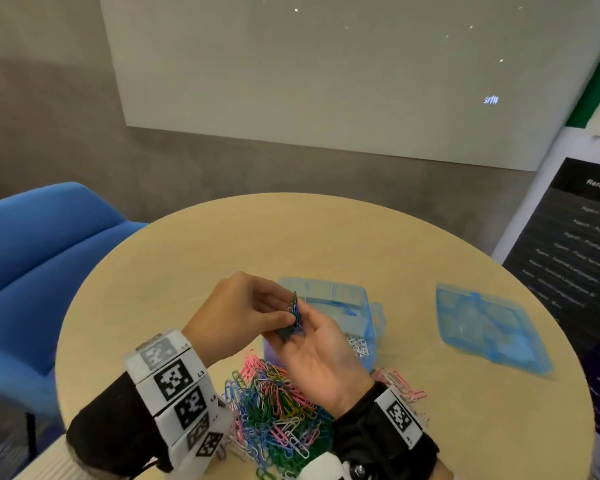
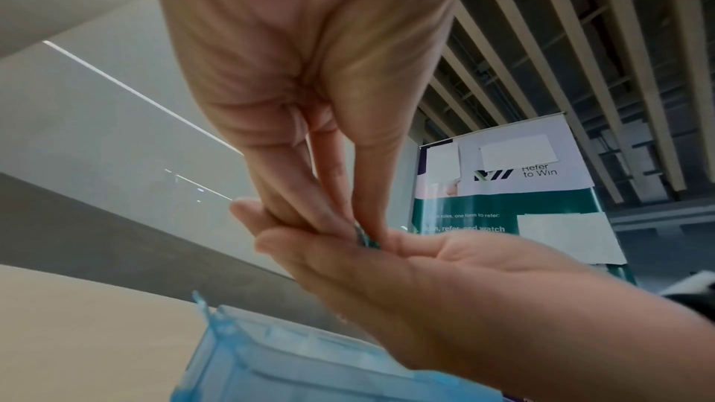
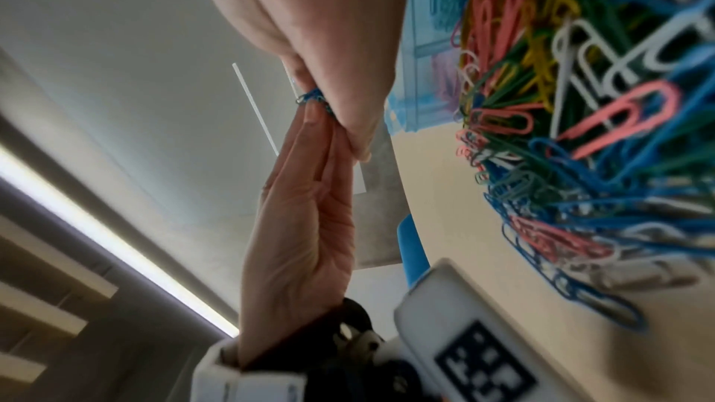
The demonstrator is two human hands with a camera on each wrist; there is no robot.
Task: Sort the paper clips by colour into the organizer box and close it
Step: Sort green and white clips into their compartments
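Note:
Above the near side of the open blue organizer box [image 1: 329, 289], my left hand [image 1: 284, 311] pinches a small bunch of blue and green paper clips [image 1: 295, 308] between thumb and fingertips. My right hand [image 1: 300, 329] lies palm up just under it, thumb folded against the same clips [image 2: 363, 237]. The right wrist view shows the blue clips [image 3: 314, 97] wedged where both hands meet. A mixed pile of coloured clips [image 1: 278, 407] lies on the table under my wrists. Silver clips [image 1: 359, 344] sit in a near compartment of the box [image 2: 271, 363].
The box's separate blue lid [image 1: 489, 327] lies flat on the round wooden table [image 1: 326, 237], to the right. A few pink clips [image 1: 404, 384] lie by my right wrist. A blue chair [image 1: 39, 258] stands left of the table, and a banner [image 1: 575, 258] at right.

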